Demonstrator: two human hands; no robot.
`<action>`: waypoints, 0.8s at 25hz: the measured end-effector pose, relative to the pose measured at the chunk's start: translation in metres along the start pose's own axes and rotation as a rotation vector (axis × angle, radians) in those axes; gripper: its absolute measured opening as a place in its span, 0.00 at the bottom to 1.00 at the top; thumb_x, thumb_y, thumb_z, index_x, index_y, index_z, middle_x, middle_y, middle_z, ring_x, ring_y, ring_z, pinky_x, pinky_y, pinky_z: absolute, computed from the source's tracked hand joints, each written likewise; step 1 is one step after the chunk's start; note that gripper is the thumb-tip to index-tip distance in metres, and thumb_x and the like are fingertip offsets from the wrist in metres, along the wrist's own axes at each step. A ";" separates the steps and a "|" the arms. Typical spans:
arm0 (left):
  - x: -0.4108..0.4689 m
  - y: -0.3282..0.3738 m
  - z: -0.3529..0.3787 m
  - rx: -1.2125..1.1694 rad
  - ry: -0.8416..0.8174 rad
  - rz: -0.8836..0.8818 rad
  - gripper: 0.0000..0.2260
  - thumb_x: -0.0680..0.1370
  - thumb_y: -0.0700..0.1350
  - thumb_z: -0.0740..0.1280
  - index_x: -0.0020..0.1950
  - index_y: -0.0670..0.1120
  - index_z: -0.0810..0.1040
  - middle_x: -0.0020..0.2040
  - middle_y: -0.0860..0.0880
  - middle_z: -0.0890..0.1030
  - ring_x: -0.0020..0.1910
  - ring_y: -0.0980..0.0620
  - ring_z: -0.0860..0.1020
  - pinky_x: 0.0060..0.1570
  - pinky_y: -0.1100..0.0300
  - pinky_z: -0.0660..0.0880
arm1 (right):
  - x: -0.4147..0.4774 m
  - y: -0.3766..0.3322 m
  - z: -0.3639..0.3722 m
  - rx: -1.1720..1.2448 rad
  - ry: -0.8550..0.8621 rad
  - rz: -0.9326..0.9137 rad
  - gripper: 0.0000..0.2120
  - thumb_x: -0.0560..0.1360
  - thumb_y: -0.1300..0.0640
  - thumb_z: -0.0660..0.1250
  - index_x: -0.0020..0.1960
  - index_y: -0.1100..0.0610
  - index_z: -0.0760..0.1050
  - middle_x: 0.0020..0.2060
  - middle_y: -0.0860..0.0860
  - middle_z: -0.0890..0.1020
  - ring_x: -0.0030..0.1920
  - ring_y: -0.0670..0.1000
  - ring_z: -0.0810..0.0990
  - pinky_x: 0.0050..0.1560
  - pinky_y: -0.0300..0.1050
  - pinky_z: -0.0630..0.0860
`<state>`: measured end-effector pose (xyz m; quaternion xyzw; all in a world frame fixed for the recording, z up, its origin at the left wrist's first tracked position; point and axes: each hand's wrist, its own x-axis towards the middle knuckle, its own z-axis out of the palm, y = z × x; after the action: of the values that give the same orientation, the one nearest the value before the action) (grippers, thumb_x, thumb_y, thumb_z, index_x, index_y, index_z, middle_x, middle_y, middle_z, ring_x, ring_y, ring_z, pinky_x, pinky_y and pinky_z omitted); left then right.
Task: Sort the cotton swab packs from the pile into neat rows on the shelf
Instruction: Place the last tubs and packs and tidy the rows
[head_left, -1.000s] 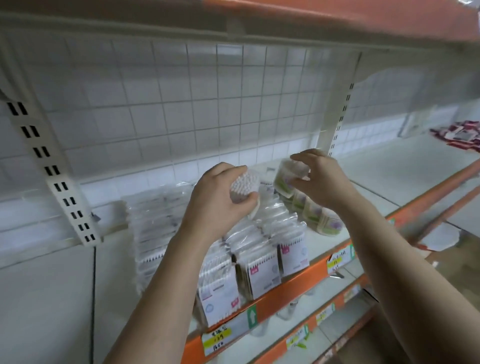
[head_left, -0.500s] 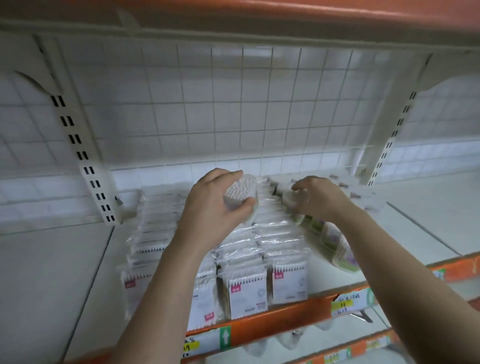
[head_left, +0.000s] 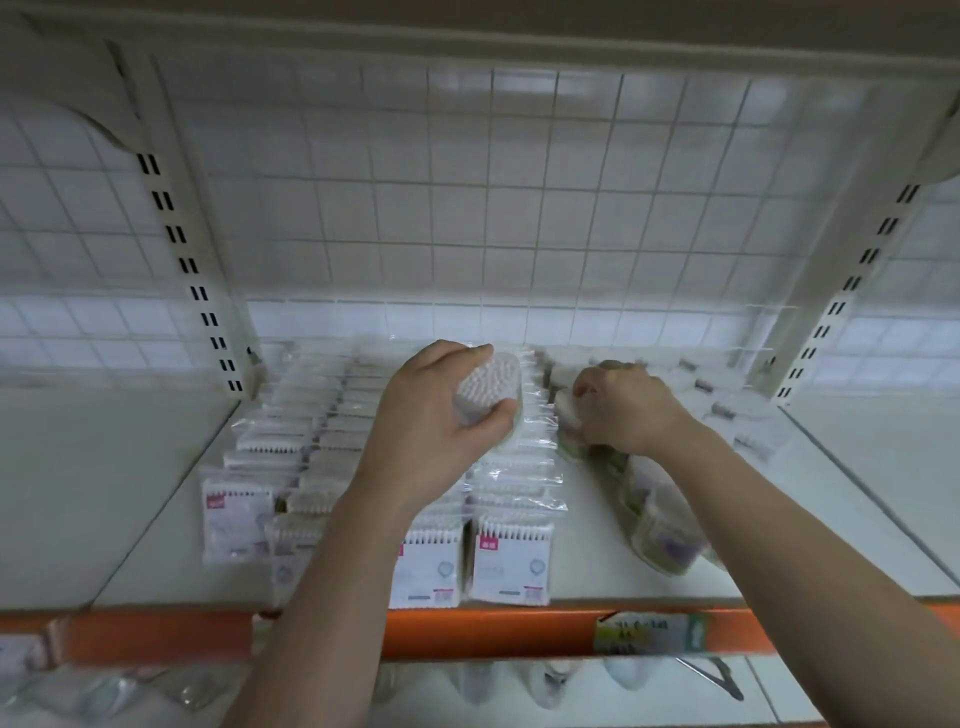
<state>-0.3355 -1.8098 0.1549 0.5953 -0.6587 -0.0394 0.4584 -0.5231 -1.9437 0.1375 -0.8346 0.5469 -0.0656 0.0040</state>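
My left hand (head_left: 431, 421) grips a round tub of cotton swabs (head_left: 485, 387), its white swab tips facing me, held above the rows. Flat bagged swab packs (head_left: 511, 564) with pink labels stand in several rows on the white shelf (head_left: 156, 540). To their right a row of round tubs (head_left: 662, 535) with green-purple labels lies on its side. My right hand (head_left: 621, 410) is curled round a tub (head_left: 569, 418) at the far end of that row. Loose packs (head_left: 748, 421) lie piled at the back right.
An orange shelf edge (head_left: 519, 631) with a price tag (head_left: 649, 634) runs across the front. A white wire grid (head_left: 493, 208) backs the shelf, flanked by slotted uprights (head_left: 197, 291). Clear items hang below the shelf (head_left: 540, 686).
The view has swung to face the shelf squarely. My right hand has gone down from mid-air onto the back of the round-tub row. My left hand still holds its tub.
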 end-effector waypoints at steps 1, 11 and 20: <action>-0.001 0.003 0.002 -0.002 0.002 -0.008 0.26 0.70 0.57 0.66 0.65 0.48 0.77 0.56 0.60 0.74 0.55 0.63 0.72 0.58 0.66 0.70 | 0.001 0.002 -0.001 0.004 -0.008 -0.018 0.15 0.71 0.51 0.64 0.58 0.49 0.75 0.54 0.51 0.75 0.54 0.54 0.74 0.53 0.47 0.72; -0.001 0.023 0.028 -0.054 0.015 -0.009 0.22 0.72 0.53 0.72 0.65 0.50 0.76 0.56 0.60 0.76 0.53 0.62 0.75 0.53 0.64 0.74 | 0.000 0.021 -0.001 0.171 0.003 -0.125 0.19 0.69 0.55 0.71 0.59 0.54 0.76 0.56 0.51 0.76 0.56 0.53 0.75 0.52 0.46 0.73; 0.011 0.038 0.069 0.000 -0.217 0.013 0.25 0.71 0.54 0.73 0.67 0.49 0.75 0.60 0.56 0.75 0.58 0.59 0.73 0.60 0.62 0.70 | -0.038 0.069 -0.013 0.368 0.182 -0.068 0.13 0.75 0.57 0.66 0.58 0.53 0.78 0.56 0.52 0.78 0.54 0.52 0.76 0.50 0.42 0.70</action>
<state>-0.4076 -1.8418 0.1434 0.5831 -0.7084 -0.1007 0.3847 -0.6024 -1.9362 0.1411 -0.8284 0.4954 -0.2396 0.1046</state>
